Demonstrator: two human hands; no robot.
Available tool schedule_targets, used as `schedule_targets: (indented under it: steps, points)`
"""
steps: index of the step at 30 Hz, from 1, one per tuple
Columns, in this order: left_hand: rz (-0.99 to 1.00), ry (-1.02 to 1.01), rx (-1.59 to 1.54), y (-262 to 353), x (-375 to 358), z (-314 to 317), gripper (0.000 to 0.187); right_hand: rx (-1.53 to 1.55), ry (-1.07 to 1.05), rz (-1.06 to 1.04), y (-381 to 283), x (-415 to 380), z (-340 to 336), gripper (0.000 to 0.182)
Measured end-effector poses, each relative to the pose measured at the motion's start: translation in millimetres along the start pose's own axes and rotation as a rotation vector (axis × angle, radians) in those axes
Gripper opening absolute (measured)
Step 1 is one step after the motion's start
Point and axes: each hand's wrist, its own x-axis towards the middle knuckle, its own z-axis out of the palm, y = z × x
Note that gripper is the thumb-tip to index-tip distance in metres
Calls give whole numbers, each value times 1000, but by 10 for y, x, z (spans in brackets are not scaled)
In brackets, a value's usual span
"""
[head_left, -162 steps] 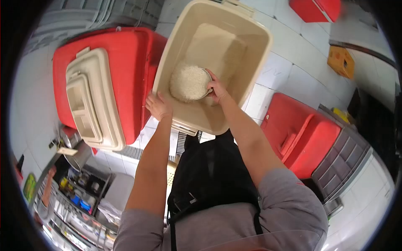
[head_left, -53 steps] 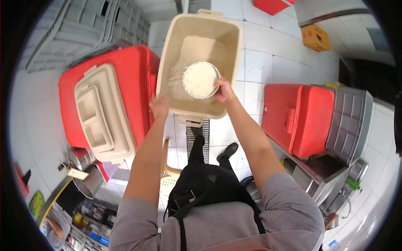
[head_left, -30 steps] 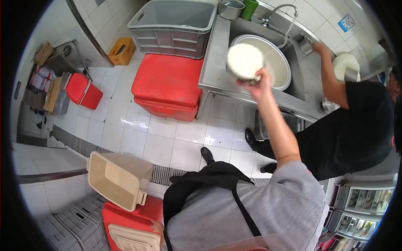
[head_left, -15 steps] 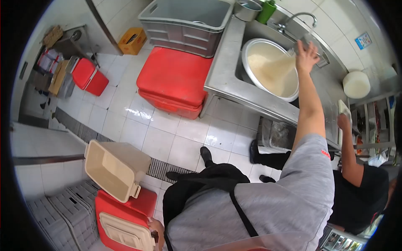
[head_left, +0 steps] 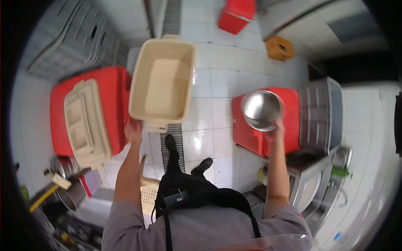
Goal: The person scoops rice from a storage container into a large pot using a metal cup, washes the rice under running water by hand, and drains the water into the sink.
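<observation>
In my right hand [head_left: 275, 129] is a round steel pot [head_left: 263, 109], gripped at its near rim, its shiny inside facing up. It hangs over a red cooler box [head_left: 243, 129]. My left hand [head_left: 133, 129] is at the near left corner of an uncovered beige plastic bin [head_left: 161, 83], beside a second red box [head_left: 58, 96]. Its fingers are blurred, and I cannot tell whether they grip the bin. The bin's inside shows bare beige walls and bottom. A beige lid [head_left: 104, 125] lies on the left red box.
Grey crates [head_left: 67, 46] stand far left, a grey tub [head_left: 314, 113] at the right. The sink counter [head_left: 295, 184] holds a large white-rimmed bowl [head_left: 312, 188]. A floor drain grate [head_left: 171, 19] runs ahead. A woven beige chair [head_left: 148, 196] stands near my left side.
My body and view have turned from the sink towards the beige bin. My right hand, earlier pouring pale grains into the bowl, now holds the pot away from the sink. My left hand has moved to the bin.
</observation>
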Motion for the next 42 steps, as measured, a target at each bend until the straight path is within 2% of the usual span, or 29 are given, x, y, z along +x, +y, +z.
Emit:
schedule_targets:
  steps: [1,2,3,4,5,6,7,8,9,11,12,14,15,16,17,21,22,24,25,27,28,30,31,33,35,37,40,42]
  points:
    - [-108,-39,25,99,175,79,67,-22,-193,72,297,191,773,56]
    - [-134,39,78,29,339,272,70,-75,-337,146,637,423,1384,58]
    - [-237,60,114,44,467,391,70,-189,-503,113,1139,797,1791,60]
    - [-327,86,150,119,632,452,70,-404,-569,90,1548,1084,2197,60]
    - [-474,5,164,269,780,423,67,-632,-621,40,1888,1301,2578,62]
    - [-620,-82,177,312,864,438,64,-937,-667,-189,2316,1603,2837,64]
    - [-499,-18,-42,105,851,590,57,-1231,-709,-439,2727,1860,3045,66]
    - [-426,109,-73,148,822,612,49,-1471,-630,-531,2960,1954,3243,65]
    - [-393,112,-134,98,818,641,45,-1707,-544,-628,3183,2036,3425,64]
    - [-378,105,-162,42,791,631,42,-1910,-480,-688,3771,2521,3403,61]
    - [-371,82,-178,91,803,593,38,-1893,-511,-674,3998,2614,3339,61]
    - [-368,49,-168,104,850,525,35,-1915,-313,-578,4439,2644,3238,55]
    - [-351,42,-193,129,860,511,34,-1911,-328,-560,4636,2498,3236,55]
    - [-334,30,-227,129,854,502,33,-1905,-430,-373,4807,2260,3228,58]
    - [-338,23,-226,107,851,503,33,-1891,-522,-195,4900,2050,3224,62]
    - [-315,12,-182,135,846,492,33,-1644,-768,-154,4770,1770,3087,64]
    - [-321,28,-185,153,875,490,31,-1657,-751,-178,4665,1799,3061,64]
    - [-342,15,-181,175,895,480,32,-977,-690,548,4434,1742,2968,61]
    - [-367,-10,-155,186,894,465,33,-979,-678,530,4234,1637,2962,61]
    - [-380,-35,-162,197,909,449,35,-641,-416,742,3835,1437,2967,64]
    - [-390,-45,-111,188,902,457,37,-638,-405,716,3774,1414,2887,64]
    - [-432,-89,-21,212,900,449,40,-231,-396,720,3632,1368,2696,66]
    - [-406,-85,-43,198,918,443,40,-225,-387,687,3405,1301,2684,66]
    - [-408,-238,-18,92,936,419,45,-34,-408,670,2886,1054,2694,61]
    - [-298,-285,85,-45,917,361,52,10,-381,623,2694,976,2528,59]
    - [-194,-201,-101,-60,836,86,54,303,-448,638,2494,817,2326,59]
    - [-142,-198,-173,12,549,-365,49,495,-463,573,1765,244,2055,54]
    - [-57,-351,-184,-79,288,-617,39,573,-417,562,1362,-150,1627,52]
